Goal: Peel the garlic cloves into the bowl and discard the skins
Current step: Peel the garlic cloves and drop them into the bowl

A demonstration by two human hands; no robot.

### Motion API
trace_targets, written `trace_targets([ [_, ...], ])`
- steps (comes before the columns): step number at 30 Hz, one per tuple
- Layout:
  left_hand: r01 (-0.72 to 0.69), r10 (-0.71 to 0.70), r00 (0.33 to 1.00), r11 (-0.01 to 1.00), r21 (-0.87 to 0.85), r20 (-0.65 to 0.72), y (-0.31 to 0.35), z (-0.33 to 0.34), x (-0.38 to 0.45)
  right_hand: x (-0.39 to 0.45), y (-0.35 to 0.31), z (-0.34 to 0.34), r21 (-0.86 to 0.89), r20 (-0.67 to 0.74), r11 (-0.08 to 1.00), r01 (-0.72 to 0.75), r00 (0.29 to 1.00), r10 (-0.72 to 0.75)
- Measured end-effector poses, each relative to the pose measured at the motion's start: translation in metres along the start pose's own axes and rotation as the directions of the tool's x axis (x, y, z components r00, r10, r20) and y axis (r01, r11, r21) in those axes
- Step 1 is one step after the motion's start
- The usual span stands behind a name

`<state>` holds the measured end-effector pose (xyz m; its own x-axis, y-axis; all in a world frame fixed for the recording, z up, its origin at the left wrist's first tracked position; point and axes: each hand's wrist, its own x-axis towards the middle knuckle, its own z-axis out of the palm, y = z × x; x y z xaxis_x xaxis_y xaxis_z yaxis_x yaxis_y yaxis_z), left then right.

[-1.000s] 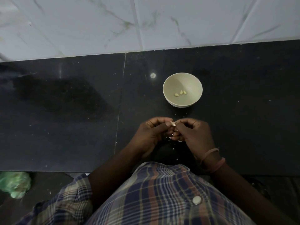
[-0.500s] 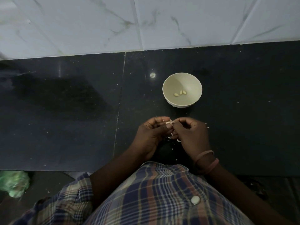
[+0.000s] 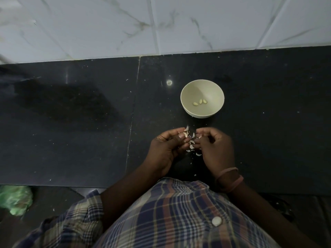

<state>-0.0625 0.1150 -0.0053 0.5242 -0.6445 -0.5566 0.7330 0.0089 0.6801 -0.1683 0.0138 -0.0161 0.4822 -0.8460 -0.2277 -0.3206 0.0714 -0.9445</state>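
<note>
dark worktop | bowl holds three peeled cloves | left hand fingers pinching garlic skin | right hand fingers curled, contents unclear

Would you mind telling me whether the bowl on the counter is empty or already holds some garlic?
Not empty: the bowl, upright on the dark counter, holds three peeled cloves at its bottom, and most of its inside is bare.

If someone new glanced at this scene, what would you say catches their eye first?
Probably the pale bowl standing out on the dark countertop, with three peeled garlic cloves at its bottom. Just in front of it, nearer the person, the left hand and right hand work close together, with pale garlic skins scattered between the fingertips. A checked shirt fills the foreground.
</note>
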Motion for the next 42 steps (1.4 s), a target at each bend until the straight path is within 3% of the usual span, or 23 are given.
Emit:
trace_targets([
  [5, -0.015, 0.015, 0.999, 1.0, -0.004, -0.039, -0.001, -0.003, 0.001, -0.003, 0.001, -0.004, -0.19, 0.077, 0.967, 0.169, 0.985, -0.157],
  [10, -0.026, 0.025, 0.998, 1.0, -0.016, -0.053, -0.002, -0.005, 0.0, -0.005, -0.001, -0.003, -0.18, 0.047, 0.978, 0.109, 0.994, -0.102],
  [12, -0.033, 0.032, 0.998, 0.999, -0.013, -0.056, -0.002, -0.005, 0.0, -0.005, -0.003, -0.005, -0.279, 0.039, 0.938, 0.204, 0.979, -0.201],
  [16, -0.046, 0.046, 0.997, 0.999, 0.003, -0.055, -0.004, -0.007, -0.001, -0.008, -0.008, -0.002, -0.295, 0.114, 0.87, 0.394, 0.919, -0.377],
  [20, -0.062, 0.062, 0.998, 0.998, 0.018, -0.016, -0.006, -0.007, -0.002, -0.01, -0.01, 0.004, -0.265, 0.168, 0.898, 0.351, 0.934, -0.316],
  [28, 0.041, -0.04, 0.999, 0.999, -0.013, 0.029, -0.006, -0.006, -0.004, -0.007, -0.009, 0.003, -0.116, 0.127, 0.968, 0.222, 0.97, -0.207],
  [42, -0.026, 0.025, 0.996, 1.0, 0.016, 0.087, 0.003, -0.002, -0.004, -0.005, -0.014, -0.003, -0.056, 0.154, 0.959, 0.279, 0.951, -0.267],
])
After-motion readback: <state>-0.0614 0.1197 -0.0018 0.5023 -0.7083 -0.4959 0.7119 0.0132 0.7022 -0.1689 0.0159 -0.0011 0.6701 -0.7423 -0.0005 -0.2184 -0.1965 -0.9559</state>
